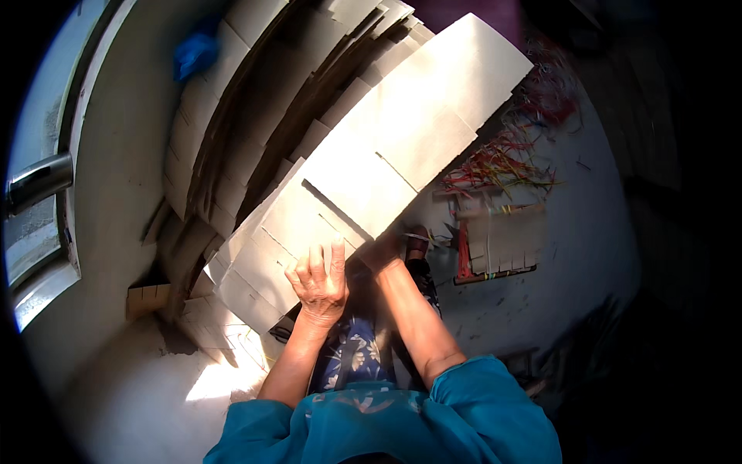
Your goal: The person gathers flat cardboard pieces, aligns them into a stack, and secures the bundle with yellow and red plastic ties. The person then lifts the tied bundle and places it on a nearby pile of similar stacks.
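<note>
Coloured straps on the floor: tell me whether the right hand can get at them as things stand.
Probably not at once: the right hand is tucked under the cardboard sheet, and the coloured straps lie apart beyond it, though the floor between looks open.

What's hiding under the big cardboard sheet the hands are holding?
Under the big cardboard sheet, more flat cardboard pieces fan out to the left. The right hand reaches beneath its lower edge, fingers hidden. The left hand lies on top. The floor below is covered.

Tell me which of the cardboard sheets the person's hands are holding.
It is the big flat cardboard sheet lying on top, in bright sunlight. The left hand presses on its near end and the right hand grips its near edge. The other sheets lie stacked beneath, shaded, untouched.
</note>
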A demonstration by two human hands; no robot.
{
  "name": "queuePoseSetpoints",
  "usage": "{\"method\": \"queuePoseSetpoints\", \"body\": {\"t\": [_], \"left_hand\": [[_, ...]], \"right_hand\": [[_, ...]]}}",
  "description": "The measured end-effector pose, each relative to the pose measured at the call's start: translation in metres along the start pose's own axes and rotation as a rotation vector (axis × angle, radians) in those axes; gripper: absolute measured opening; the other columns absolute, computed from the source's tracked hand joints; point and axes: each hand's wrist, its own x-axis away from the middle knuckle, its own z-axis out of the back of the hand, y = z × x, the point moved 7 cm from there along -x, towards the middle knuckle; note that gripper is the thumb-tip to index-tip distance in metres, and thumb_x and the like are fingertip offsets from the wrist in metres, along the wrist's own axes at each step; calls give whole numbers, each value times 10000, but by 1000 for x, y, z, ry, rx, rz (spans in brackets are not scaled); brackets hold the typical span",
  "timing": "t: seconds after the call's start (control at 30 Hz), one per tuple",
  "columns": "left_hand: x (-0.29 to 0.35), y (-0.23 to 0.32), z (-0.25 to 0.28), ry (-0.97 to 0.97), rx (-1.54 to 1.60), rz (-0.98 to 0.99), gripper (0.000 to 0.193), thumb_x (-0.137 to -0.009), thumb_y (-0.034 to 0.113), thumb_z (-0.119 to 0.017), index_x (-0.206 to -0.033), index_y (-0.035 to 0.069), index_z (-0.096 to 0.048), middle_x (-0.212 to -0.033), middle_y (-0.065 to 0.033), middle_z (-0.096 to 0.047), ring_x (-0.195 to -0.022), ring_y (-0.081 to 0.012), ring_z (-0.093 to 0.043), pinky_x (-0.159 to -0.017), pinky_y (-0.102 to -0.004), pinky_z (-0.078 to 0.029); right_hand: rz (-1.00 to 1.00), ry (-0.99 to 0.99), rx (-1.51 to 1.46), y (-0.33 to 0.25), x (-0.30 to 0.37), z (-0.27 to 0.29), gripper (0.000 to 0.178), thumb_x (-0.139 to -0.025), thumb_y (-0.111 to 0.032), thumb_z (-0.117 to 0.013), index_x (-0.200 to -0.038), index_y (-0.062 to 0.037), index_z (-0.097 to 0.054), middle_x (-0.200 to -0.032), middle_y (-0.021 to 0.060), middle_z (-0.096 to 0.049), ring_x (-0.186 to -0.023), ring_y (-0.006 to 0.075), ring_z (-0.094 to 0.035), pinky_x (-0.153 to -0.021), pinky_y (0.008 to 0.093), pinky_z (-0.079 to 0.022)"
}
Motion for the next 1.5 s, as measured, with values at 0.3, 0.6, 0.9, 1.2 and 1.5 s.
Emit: {"method": "queuePoseSetpoints", "body": {"t": [0.3, 0.6, 0.9, 1.2, 1.5], "left_hand": [[-3, -43, -46, -18, 40, 82, 711, -588, 97, -589, -1287, 27, -479, -1172, -204, -446, -959, -321, -444, -857, -427, -352], [-11, -43, -91, -82, 25, 38, 770, -547, 96, -636, -1294, 29, -465, -1178, -205, -440, -953, -340, -438, -872, -428, -374], [-20, -59, -104, -205, 90, 50, 850, -561, 151, -750, -1344, 70, -429, -1178, -168, -456, -1004, -333, -458, -907, -418, -353], [-44, -121, -136, -129, 390, 283, 702, -930, 466, -428, -1425, 19, -206, -1452, -186, -261, -1341, -327, -246, -1091, -396, -174], [-49, -132, -169, -229, 370, 273, 725, -932, 553, -287, -1455, 70, -149, -1511, -126, -161, -1399, -272, -116, -1115, -387, -50]], "right_hand": [[-87, 55, 12, 23, -60, 35, 381, -801, -407, -638, -1086, -159, -589, -986, -9, -630, -913, 170, -578, -784, 356, -448], [-53, 205, 151, 12, -92, 56, 418, -839, -463, -548, -1101, -140, -592, -960, 43, -629, -910, 201, -584, -782, 405, -466], [-41, 295, 154, -6, -108, 27, 432, -888, -379, -535, -1177, -58, -564, -1094, 82, -609, -981, 194, -574, -836, 358, -477], [225, 448, 369, -22, -114, 36, 321, -851, -328, -575, -1027, -65, -628, -865, 56, -639, -708, 134, -574, -580, 273, -452], [366, 831, 715, -54, -80, 127, 394, -813, -132, -609, -1162, 41, -549, -1131, 153, -608, -990, 202, -584, -823, 308, -461]]}}
